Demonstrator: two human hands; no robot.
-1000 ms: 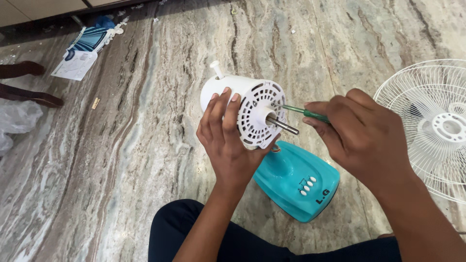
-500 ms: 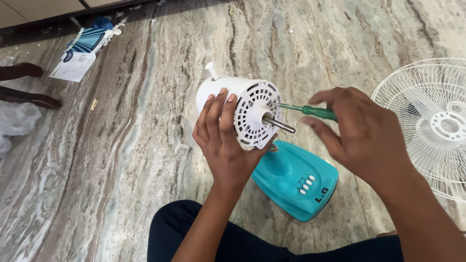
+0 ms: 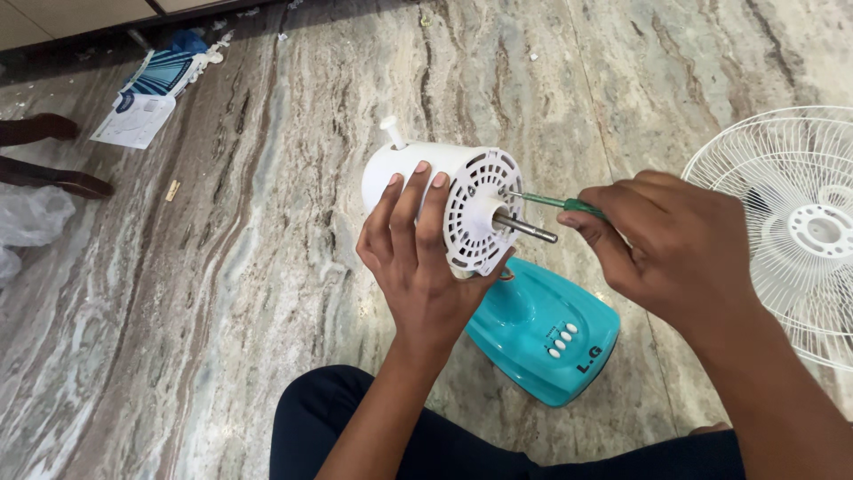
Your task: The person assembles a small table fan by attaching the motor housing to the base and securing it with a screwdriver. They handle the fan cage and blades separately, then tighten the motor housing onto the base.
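- Left hand: I see its fingers wrapped around the white fan motor housing, holding it off the floor, vented face turned toward the right hand.
- Metal shaft sticks out of the centre of that face.
- Right hand: fingers closed on the green-handled screwdriver; its tip touches the vented face just above the shaft.
- Teal fan base with white buttons lies on the floor just under the housing.
- White wire fan guard lies at the floor's right edge.
- Papers lie near the far-left corner.
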